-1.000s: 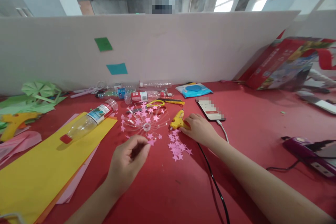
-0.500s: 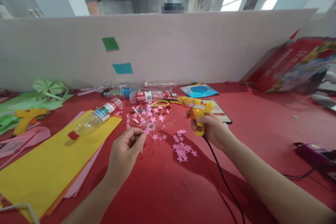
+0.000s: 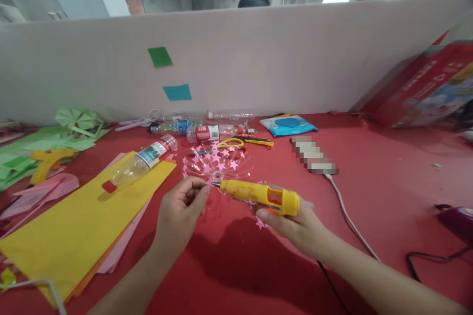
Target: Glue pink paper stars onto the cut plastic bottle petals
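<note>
My right hand (image 3: pixel 291 224) is wrapped round a yellow glue gun (image 3: pixel 254 194), which lies sideways with its metal nozzle pointing left. The nozzle tip is right by the fingertips of my left hand (image 3: pixel 186 202), which pinch a small pink star (image 3: pixel 208 183). Just beyond them, a clear plastic piece with spread strips (image 3: pixel 218 175) rests on the red table, with several pink stars (image 3: pixel 221 166) over it. More loose stars (image 3: pixel 260 223) lie partly hidden under the glue gun and my right hand.
Yellow sheets (image 3: pixel 84 221) and a bottle (image 3: pixel 142 161) lie at the left. Behind are more bottles (image 3: pixel 210 133), a yellow-handled cutter (image 3: pixel 258 142) and a blue packet (image 3: pixel 288 125). A white cable (image 3: pixel 351 221) and a purple object (image 3: pixel 456 221) are at the right.
The glue gun in my right hand has moved left and down and turned, bringing its nozzle to my left fingertips. My left hand keeps its pinch. The view has shifted slightly.
</note>
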Available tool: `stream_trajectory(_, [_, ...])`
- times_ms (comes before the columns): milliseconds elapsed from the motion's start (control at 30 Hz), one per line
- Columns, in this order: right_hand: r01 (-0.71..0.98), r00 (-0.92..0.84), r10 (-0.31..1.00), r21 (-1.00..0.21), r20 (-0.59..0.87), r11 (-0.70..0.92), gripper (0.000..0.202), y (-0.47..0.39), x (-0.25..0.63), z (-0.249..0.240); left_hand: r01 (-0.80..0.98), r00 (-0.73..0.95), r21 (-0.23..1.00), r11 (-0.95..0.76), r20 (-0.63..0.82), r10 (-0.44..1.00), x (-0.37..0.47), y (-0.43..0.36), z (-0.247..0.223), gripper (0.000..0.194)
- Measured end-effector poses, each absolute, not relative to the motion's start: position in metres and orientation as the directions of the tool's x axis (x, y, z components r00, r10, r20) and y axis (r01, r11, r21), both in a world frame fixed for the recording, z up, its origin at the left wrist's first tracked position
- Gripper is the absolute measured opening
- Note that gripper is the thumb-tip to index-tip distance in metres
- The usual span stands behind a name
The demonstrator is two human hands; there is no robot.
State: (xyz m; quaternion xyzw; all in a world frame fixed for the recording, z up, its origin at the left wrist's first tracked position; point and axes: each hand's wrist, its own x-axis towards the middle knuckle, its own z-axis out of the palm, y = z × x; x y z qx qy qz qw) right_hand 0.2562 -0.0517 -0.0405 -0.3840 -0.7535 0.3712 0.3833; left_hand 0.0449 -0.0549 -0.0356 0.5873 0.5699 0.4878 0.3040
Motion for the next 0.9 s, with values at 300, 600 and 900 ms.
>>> stream_trajectory(300, [0.300, -0.393, 0.872, -0.856, 0.292, 0.421, 0.025, -0.0522, 0.2530, -0.0361, 0.372, -0.123, 0.913, -0.166, 0.226, 0.966, 0.0444, -0.0559, -0.0373, 0.017])
stream_trajectory(600, [0.273, -0.407, 0.864, -0.864, 0.296, 0.424, 0.024, -0.0510, 0.2525, -0.0367, 0.368, -0.122, 0.915, -0.165, 0.224, 0.967, 0.0440, -0.0555, -0.0374, 0.016])
stream_trajectory(900, [0.289, -0.398, 0.874, -0.866, 0.279, 0.408, 0.024, -0.0511, 0.2533, -0.0375, 0.371, -0.117, 0.913, -0.169, 0.226, 0.967, 0.0440, -0.0560, -0.0387, 0.016])
